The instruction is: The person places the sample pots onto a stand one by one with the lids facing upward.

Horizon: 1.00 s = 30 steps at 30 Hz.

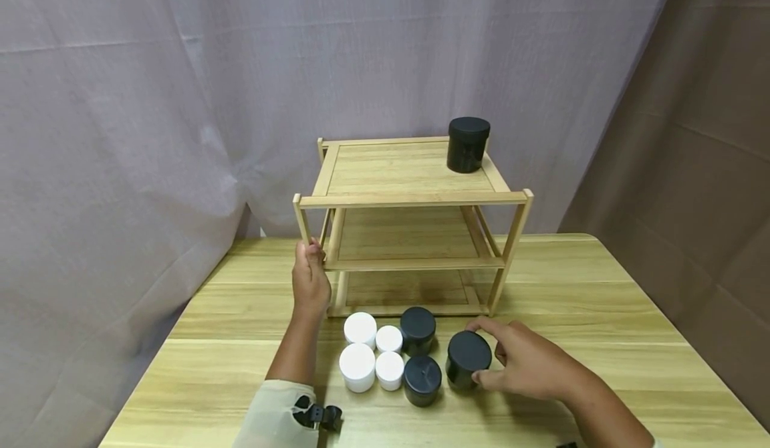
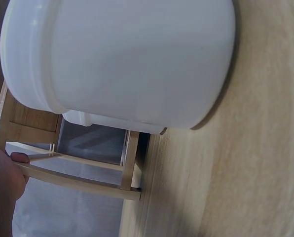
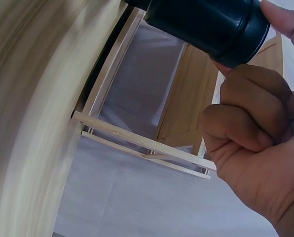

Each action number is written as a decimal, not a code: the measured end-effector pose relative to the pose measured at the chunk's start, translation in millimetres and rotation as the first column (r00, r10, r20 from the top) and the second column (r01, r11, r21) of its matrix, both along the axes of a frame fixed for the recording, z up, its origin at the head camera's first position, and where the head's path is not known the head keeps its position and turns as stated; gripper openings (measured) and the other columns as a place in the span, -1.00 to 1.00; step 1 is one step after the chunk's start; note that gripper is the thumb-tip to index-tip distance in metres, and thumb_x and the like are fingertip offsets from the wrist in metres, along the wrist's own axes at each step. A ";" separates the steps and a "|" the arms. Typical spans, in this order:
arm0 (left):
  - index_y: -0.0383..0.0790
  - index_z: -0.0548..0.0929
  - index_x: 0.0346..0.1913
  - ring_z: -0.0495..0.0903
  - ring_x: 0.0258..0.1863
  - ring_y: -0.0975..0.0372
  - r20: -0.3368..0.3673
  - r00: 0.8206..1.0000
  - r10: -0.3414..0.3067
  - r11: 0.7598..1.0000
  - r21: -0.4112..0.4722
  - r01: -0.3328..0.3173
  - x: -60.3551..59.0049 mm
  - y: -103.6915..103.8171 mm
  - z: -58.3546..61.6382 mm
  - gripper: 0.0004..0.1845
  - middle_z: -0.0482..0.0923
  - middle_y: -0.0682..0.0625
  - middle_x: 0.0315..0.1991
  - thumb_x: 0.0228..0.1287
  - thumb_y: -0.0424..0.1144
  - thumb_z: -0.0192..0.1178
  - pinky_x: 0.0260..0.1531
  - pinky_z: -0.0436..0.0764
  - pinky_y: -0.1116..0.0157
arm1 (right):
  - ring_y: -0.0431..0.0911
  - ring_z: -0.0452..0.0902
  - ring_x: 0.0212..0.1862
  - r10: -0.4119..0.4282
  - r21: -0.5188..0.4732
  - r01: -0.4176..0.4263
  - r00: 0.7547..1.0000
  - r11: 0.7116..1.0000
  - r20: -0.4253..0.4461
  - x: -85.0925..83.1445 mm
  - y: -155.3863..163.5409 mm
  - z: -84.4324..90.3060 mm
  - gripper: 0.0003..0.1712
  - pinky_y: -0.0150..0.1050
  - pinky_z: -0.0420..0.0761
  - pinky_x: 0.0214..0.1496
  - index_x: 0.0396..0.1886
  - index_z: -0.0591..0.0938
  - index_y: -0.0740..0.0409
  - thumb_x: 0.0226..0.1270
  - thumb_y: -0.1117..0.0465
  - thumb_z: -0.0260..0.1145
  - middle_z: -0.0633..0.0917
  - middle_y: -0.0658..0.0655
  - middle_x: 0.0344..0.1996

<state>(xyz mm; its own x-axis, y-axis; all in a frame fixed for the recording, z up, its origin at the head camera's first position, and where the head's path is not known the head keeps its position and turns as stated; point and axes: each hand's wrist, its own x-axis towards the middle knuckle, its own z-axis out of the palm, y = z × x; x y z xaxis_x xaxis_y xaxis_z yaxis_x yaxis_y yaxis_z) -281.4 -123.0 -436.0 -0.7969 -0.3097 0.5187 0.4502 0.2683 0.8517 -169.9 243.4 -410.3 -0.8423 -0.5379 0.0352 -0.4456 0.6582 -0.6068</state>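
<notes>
A three-tier wooden shelf (image 1: 409, 200) stands on the table. My left hand (image 1: 310, 261) grips its front-left post at the height of the middle tier; in the left wrist view the thumb (image 2: 11, 173) lies against a shelf rail (image 2: 78, 180). My right hand (image 1: 488, 353) holds a black jar (image 1: 466, 356) that stands on the table in front of the shelf, with fingers behind it and the thumb at its front. In the right wrist view that black jar (image 3: 206, 24) sits between my fingertips (image 3: 280, 19), and the curled fingers (image 3: 245, 118) are below it.
Several white jars (image 1: 359, 366) and two more black jars (image 1: 421, 380) cluster left of the held one; a white jar (image 2: 122, 59) fills the left wrist view. Another black jar (image 1: 468, 144) stands at the top tier's back right. Curtains hang behind the table (image 1: 631, 314).
</notes>
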 end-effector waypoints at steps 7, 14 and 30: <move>-0.40 0.43 0.04 0.33 -0.34 0.20 0.001 1.000 0.004 1.000 0.002 -0.004 0.5 0.9 1.1 -0.27 0.44 -0.15 -0.28 0.64 0.30 -0.33 -0.30 0.37 0.36 | -0.48 0.00 -0.67 0.028 -0.028 -0.029 0.999 0.999 -0.030 -1.9 -2.3 3.2 -0.32 -0.44 0.16 -0.61 0.32 0.61 -0.05 0.23 0.07 0.66 0.20 -0.28 -0.72; -0.42 0.43 0.02 0.34 -0.35 0.22 -0.022 1.000 0.013 1.000 -0.006 -0.013 -0.8 0.4 0.1 -0.22 0.45 -0.18 -0.29 0.59 0.35 -0.35 -0.31 0.37 0.37 | -0.52 -0.04 -0.67 0.020 -0.019 -0.022 0.996 1.000 -0.089 -2.0 -2.9 11.9 -0.32 -0.45 0.12 -0.61 0.31 0.62 -0.05 0.21 0.06 0.67 0.15 -0.35 -0.73; -0.44 0.43 0.03 0.32 -0.36 0.22 -0.011 1.000 0.001 1.000 -0.010 -0.001 -0.3 -1.0 0.2 -0.32 0.44 -0.18 -0.29 0.70 0.22 -0.33 -0.31 0.37 0.36 | -0.44 0.11 -0.66 0.050 0.029 -0.046 0.992 0.998 -0.118 -9.6 -8.5 63.1 -0.40 -0.42 0.19 -0.59 0.29 0.62 0.01 0.28 0.11 0.59 0.37 -0.33 -0.71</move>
